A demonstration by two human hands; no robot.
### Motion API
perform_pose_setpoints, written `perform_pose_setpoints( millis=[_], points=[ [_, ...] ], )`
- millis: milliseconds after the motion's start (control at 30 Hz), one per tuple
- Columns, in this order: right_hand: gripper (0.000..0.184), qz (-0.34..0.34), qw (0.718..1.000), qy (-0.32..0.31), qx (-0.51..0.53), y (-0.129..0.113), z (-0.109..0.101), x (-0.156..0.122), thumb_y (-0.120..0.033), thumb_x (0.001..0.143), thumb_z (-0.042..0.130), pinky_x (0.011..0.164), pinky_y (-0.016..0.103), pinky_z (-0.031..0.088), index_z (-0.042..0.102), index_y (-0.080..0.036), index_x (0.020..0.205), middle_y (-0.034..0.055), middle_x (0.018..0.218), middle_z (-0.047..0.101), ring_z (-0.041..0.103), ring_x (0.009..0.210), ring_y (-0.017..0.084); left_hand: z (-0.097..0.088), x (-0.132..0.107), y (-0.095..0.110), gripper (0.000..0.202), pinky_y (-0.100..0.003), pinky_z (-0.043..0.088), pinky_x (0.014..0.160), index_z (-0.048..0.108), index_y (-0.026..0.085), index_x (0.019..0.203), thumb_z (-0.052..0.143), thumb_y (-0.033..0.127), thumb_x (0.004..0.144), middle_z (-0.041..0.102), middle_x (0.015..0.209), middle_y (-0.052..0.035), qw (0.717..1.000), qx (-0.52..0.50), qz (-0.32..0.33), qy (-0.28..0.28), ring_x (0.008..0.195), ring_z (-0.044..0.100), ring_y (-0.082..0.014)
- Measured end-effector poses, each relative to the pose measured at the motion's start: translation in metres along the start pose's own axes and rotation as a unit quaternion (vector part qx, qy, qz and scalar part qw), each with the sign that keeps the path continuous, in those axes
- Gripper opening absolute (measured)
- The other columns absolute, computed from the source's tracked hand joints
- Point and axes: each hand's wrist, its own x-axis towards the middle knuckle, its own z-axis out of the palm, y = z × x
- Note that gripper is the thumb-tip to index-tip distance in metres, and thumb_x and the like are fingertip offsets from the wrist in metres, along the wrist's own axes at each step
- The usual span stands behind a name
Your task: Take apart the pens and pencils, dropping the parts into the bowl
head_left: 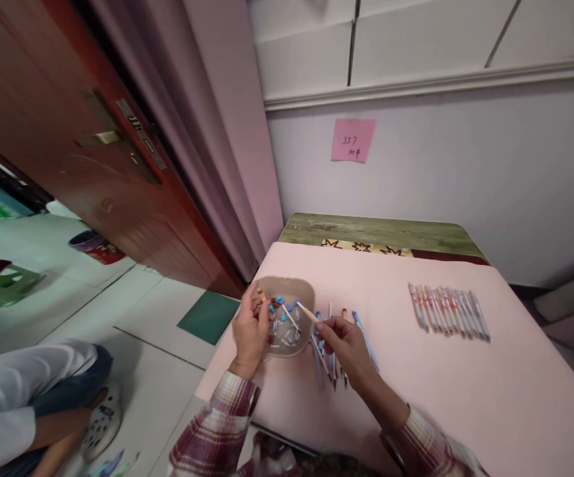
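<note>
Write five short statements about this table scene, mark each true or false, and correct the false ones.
1. The left hand is at a beige bowl of small pen parts. True.
2. The right hand is empty. False: it pinches a thin stick, which points towards the bowl.
3. A neat row of pens lies on the pink cloth, to the right and apart from both hands. True.
4. The sticky note on the wall is yellow. False: it is pink.
5. Loose pens lie beside and under the right hand. True.
</note>
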Motion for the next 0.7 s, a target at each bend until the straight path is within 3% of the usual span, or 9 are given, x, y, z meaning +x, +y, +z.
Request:
perform_pose_setpoints(
  millis=[100,200,267,367,500,600,700],
  points=[
    [0.042,0.007,1.0,0.0,-0.006,-0.001,-0.001,-0.001,-0.057,0.075,0.067,0.047,0.022,0.035,0.063,-0.015,0.069,0.0004,0.061,0.06,0.045,0.048,0.009,0.002,0.005,-0.012,0.048,-0.024,0.051,0.052,0.049,0.02,0.127,0.058,0.038,0.084,0.072,0.086,-0.0031,0.993,-0.084,-0.058,-0.055,0.052,0.061,-0.0119],
    [0.044,0.012,1.0,0.001,-0.007,-0.002,0.0,-0.001,-0.059,0.074,0.066,0.046,0.022,0.035,0.065,-0.015,0.072,0.0001,0.06,0.059,0.044,0.047,0.009,0.005,0.01,-0.022,0.031,-0.023,0.047,0.046,0.058,0.016,0.097,0.06,0.043,0.079,0.068,0.072,-0.002,0.967,-0.158,-0.113,-0.165,0.047,0.058,-0.012],
    [0.046,0.015,1.0,-0.003,-0.005,-0.002,0.0,-0.001,-0.06,0.074,0.065,0.045,0.022,0.034,0.066,-0.015,0.074,0.0001,0.06,0.059,0.043,0.046,0.008,0.007,0.012,-0.025,0.029,-0.023,0.046,0.046,0.056,0.017,0.091,0.061,0.043,0.079,0.067,0.071,-0.0009,0.959,-0.193,-0.128,-0.163,0.046,0.056,-0.011],
    [0.048,0.025,1.0,-0.012,-0.013,-0.001,-0.001,-0.001,-0.061,0.077,0.061,0.044,0.021,0.032,0.069,-0.014,0.077,-0.0009,0.056,0.056,0.042,0.044,0.008,0.008,0.013,-0.022,0.03,-0.023,0.046,0.048,0.055,0.018,0.096,0.061,0.043,0.079,0.066,0.073,0.0003,0.968,-0.202,-0.115,-0.099,0.048,0.056,-0.0104],
    [0.05,0.033,0.998,-0.02,-0.042,0.002,-0.003,0.0,-0.062,0.079,0.057,0.041,0.021,0.026,0.07,-0.013,0.077,-0.0028,0.052,0.05,0.038,0.041,0.007,0.008,0.015,-0.011,0.03,-0.022,0.043,0.045,0.056,0.019,0.085,0.068,0.042,0.071,0.061,0.061,0.0032,0.954,-0.2,-0.145,-0.169,0.044,0.054,-0.0106],
    [0.049,0.035,0.997,-0.027,-0.067,0.004,-0.003,0.001,-0.061,0.08,0.057,0.041,0.021,0.025,0.07,-0.013,0.077,-0.0027,0.053,0.051,0.038,0.041,0.007,0.011,0.011,0.001,0.033,-0.019,0.038,0.042,0.057,0.018,0.085,0.072,0.042,0.068,0.059,0.056,0.0046,0.937,-0.242,-0.176,-0.18,0.041,0.051,-0.0087],
    [0.047,0.015,0.994,-0.035,-0.101,0.006,-0.001,0.002,-0.058,0.081,0.057,0.043,0.021,0.026,0.071,-0.014,0.079,-0.0031,0.053,0.05,0.038,0.043,0.007,0.02,0.001,0.015,0.037,-0.017,0.032,0.038,0.061,0.014,0.089,0.073,0.042,0.068,0.058,0.051,0.0038,0.902,-0.292,-0.217,-0.233,0.036,0.044,-0.0063]
  ],
)
